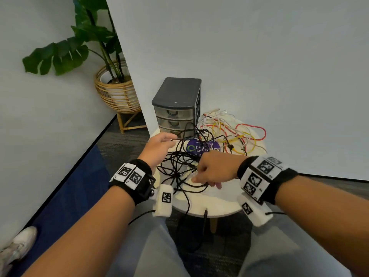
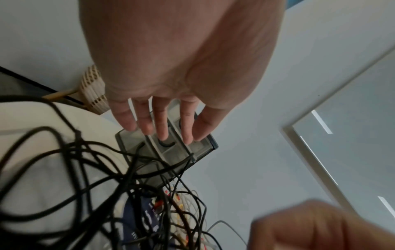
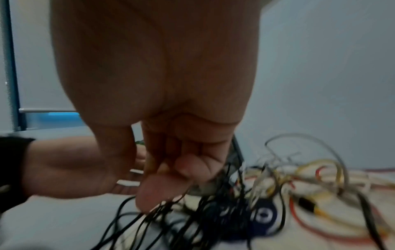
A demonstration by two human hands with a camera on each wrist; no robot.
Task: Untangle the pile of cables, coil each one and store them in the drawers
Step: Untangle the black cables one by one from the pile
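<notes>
L hand (image 1: 159, 145) is hovering w/ fingers straight and spread, holding nothing, just in front of the small grey plastic three-drawer unit (image 1: 176, 108) at the back-left of the round white table (image 1: 215, 204). Tangled black cables (image 1: 179, 166) are lying mid-table; R hand (image 1: 216, 168) is curling its fingers, pinching black strands. Red, yellow & white cables (image 1: 235, 132) are sprawling to the right of the drawers.

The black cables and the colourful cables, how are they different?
The black cables lie at the near side of the round table, while the colourful cables, red, yellow and white, lie at the far side. The right hand pinches the black cables; no hand touches the colourful cables. One black cable hangs over the table edge; the colourful ones stay on top. Both are tangled, none coiled.
</notes>
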